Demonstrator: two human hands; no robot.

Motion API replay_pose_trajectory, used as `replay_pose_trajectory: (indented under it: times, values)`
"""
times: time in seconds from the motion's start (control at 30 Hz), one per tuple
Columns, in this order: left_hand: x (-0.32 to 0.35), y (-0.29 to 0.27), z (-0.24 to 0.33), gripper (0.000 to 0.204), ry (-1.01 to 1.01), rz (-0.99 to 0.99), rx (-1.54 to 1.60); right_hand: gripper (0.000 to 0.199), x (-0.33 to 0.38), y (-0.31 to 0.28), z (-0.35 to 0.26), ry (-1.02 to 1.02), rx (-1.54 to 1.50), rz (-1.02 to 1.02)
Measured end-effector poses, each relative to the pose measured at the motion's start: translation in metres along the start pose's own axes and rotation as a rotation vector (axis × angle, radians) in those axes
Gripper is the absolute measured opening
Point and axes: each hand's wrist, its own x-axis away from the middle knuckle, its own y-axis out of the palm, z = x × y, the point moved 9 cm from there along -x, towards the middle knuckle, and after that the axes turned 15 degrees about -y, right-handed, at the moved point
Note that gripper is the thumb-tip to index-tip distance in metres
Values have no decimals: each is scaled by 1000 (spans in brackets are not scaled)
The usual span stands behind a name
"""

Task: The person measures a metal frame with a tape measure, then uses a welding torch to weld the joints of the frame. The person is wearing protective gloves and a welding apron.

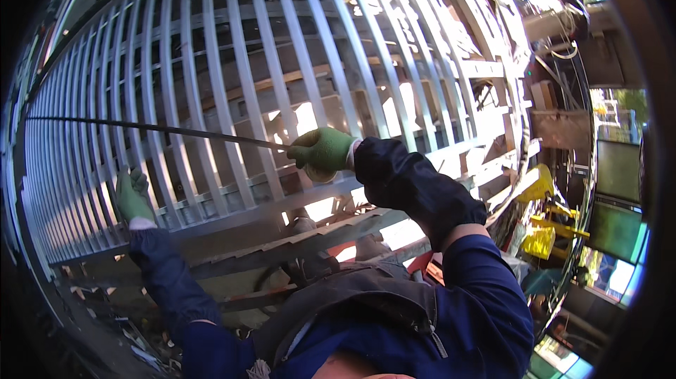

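Dark clothing (345,298) nearest; my right hand (322,148) grips a long dark strip (190,132) across metal slats (326,44).
It could slide askew if my grip slackens; my left hand (134,196) is loosely open.

Left glove (134,197), right glove (325,149): green, pale cuffs (143,223). Sleeve covers (422,185): dark navy, loose, wrinkled. Shirt (487,284): blue. Over it, blackish vest or apron (352,301), cannot tell which; zip (438,341) with pale pull.
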Motion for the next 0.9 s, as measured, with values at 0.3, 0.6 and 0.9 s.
replay_pose_trajectory:
  times: [0.3, 0.6, 0.9]
  values:
    - [293, 125, -119, 36, 145, 25, -345, 26, 266, -213, 134, 97, -34, 322]
    - [428, 189, -209, 39, -32, -88, -562, 41, 398, -371, 211, -336, 1283, 122]
    - [479, 242, -246, 38, -109, -90, -769, 29, 409, -451, 270, 52, 774, 333]
